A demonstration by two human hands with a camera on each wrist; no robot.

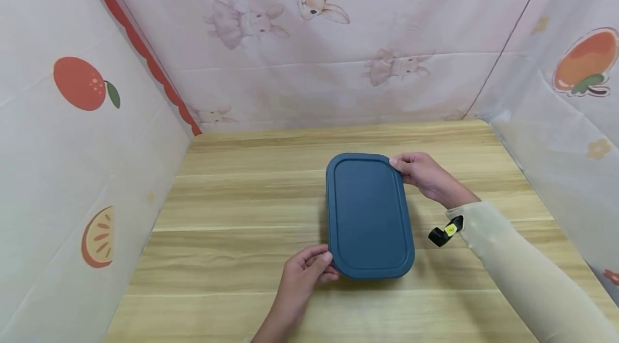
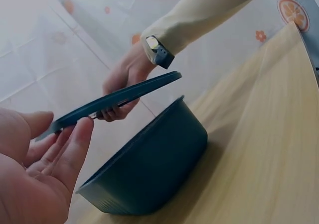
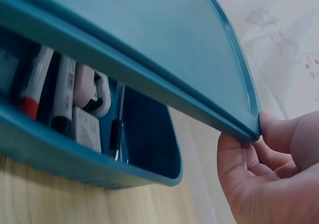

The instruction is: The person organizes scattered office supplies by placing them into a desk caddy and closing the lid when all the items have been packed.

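Observation:
A blue rectangular lid (image 1: 369, 214) with rounded corners is held up over a matching storage box (image 2: 154, 164), with a gap between them in both wrist views. My left hand (image 1: 303, 274) pinches the lid's near left corner, thumb on top and fingers below. At the far right corner, my right hand (image 1: 425, 173) grips the lid the same way. Inside the box, the right wrist view shows a red-tipped marker (image 3: 36, 82), a black-tipped marker (image 3: 64, 94), a pen (image 3: 117, 124), a white block (image 3: 86, 129) and a rounded pink and white item (image 3: 91, 90).
The box stands on a wood-grain table (image 1: 232, 224). Printed cloth walls enclose it: a rabbit-patterned back cloth (image 1: 314, 52), with fruit-patterned cloth (image 1: 58, 160) at left and right. A black strap with a yellow tag (image 1: 446, 231) hangs at the right sleeve's cuff.

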